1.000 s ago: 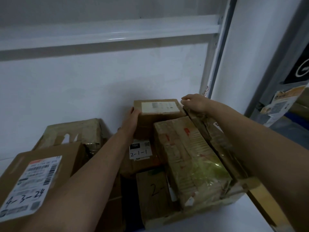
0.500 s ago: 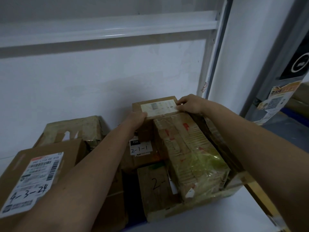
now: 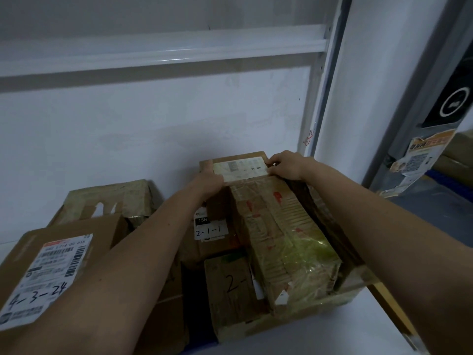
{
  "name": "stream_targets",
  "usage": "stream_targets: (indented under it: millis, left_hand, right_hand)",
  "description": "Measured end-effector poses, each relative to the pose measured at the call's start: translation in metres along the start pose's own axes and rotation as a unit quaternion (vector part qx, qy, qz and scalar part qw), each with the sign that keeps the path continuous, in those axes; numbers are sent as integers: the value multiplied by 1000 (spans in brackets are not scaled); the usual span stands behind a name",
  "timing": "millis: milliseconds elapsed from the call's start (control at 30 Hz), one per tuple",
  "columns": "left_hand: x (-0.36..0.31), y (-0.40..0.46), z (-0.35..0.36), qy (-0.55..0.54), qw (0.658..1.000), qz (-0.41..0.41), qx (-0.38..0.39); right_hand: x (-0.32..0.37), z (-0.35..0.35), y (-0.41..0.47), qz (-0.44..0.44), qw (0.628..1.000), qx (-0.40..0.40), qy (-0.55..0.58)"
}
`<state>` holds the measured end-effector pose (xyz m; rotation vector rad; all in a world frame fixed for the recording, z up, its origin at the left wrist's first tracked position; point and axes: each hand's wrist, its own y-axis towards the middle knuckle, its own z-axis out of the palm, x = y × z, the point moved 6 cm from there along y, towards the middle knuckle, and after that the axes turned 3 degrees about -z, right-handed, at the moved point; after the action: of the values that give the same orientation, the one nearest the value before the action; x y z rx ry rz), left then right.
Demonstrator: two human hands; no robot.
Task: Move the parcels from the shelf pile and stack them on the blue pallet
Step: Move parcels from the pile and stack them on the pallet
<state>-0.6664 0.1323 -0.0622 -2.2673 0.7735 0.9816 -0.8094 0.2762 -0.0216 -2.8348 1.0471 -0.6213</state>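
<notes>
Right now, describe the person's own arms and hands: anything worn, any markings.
Both forearms are bare as far as the frame shows: no sleeves in view. The left hand and right hand wear no gloves. No watch, bracelet or ring shows on either, and no markings are visible. The light is dim, so small details may be missed.

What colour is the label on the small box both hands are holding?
White to pale cream label on a brown cardboard box, seen in the head view.

Both hands, left (image 3: pixel 208 181) and right (image 3: pixel 286 165), grip a labelled box (image 3: pixel 238 166) at the back of a shelf's parcel pile (image 3: pixel 281 242).
</notes>
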Motion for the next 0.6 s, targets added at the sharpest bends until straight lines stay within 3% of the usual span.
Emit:
stream_targets:
  millis: [333, 600]
  left_hand:
    - [-3, -1, 1, 23, 1000, -21, -4]
    - [-4, 2, -1, -1, 999, -17, -44]
  right_hand:
    - [5, -12, -6, -26, 993, -15, 112]
    - [-31, -28, -5, 44, 995, -86, 38]
